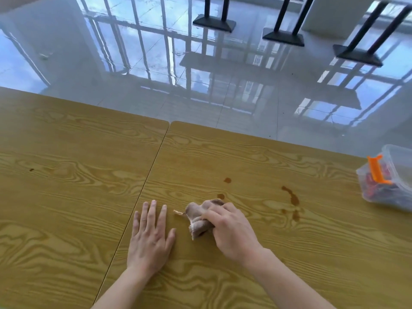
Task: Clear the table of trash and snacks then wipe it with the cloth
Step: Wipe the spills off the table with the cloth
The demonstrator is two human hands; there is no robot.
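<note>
**Wiping the brown spills with the bunched cloth**

The right hand (229, 230) is closed around a crumpled beige-grey cloth (201, 216), pressing it onto the yellow wood-grain laminate table (245, 157). The left hand (150, 239) lies open and flat on the tabletop just left of the cloth, fingers spread, holding nothing, beside the seam between the two table panels. Brown liquid stains remain: a small round spot (220, 196) just beyond the cloth, another spot (227, 180) farther off, and a longer brown streak (291, 196) to the right with smaller drops below it. A clear plastic lidded box with an orange clip (389, 181), which appears to hold the snacks, sits near the right edge, so clearing looks done. To wipe well, I would judge it best to push the cloth forward over the nearest spot, then sweep right through the streak, keeping firm downward pressure and turning to a clean fold so the liquid lifts rather than smears
</note>
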